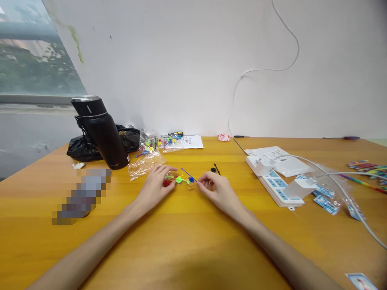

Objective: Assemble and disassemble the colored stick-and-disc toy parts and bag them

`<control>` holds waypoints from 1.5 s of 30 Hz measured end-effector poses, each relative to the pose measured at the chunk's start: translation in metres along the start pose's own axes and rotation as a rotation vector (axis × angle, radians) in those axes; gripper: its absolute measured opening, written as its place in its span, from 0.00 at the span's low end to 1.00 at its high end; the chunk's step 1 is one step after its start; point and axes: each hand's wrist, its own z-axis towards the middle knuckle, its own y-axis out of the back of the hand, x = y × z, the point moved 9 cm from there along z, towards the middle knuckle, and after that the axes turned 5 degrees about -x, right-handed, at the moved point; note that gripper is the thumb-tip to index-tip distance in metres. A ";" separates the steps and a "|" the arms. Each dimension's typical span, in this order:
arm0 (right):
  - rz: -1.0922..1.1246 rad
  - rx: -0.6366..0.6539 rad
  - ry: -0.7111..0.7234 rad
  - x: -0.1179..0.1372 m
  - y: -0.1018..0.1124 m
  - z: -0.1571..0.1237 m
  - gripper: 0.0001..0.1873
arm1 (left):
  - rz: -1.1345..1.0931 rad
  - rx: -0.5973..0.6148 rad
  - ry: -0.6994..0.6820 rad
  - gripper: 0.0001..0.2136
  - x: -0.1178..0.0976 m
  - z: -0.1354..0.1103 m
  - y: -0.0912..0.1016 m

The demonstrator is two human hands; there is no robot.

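The right hand is holding its thumb and forefinger narrowly together, apparently pinching the near end of a blue toy piece. The blue piece is lying between the two hands, its thin rod slanting away toward the upper left. The left hand is curving with its thumb and forefinger apart around a red piece; whether it is gripping that, one cannot tell. A green piece is sitting between the left thumb and the blue piece. Just beyond the right hand, a black piece is resting on the counter.

Beyond the left hand, a clear plastic bag is lying crumpled, with a sheet of paper farther back. Farther out to its left, a black bottle is standing before a black bag, and a pixelated object is lying nearer. To the right of the right hand, a power strip is carrying white plugs, while coloured sticks are lying well beyond it.
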 end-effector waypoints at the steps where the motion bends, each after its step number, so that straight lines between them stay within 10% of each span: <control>1: 0.058 -0.003 -0.017 0.002 0.000 0.000 0.07 | -0.026 -0.011 0.002 0.10 -0.005 -0.001 0.001; 14: 0.032 -0.107 0.090 0.028 -0.007 -0.015 0.03 | -0.923 0.053 0.448 0.16 -0.019 -0.019 -0.036; 31: -0.240 -0.088 0.364 0.054 -0.011 -0.023 0.13 | -0.916 0.075 0.530 0.15 -0.018 -0.020 -0.040; 45: -0.090 -0.030 0.415 0.057 0.002 -0.017 0.12 | -0.968 0.336 0.457 0.18 -0.024 -0.025 -0.049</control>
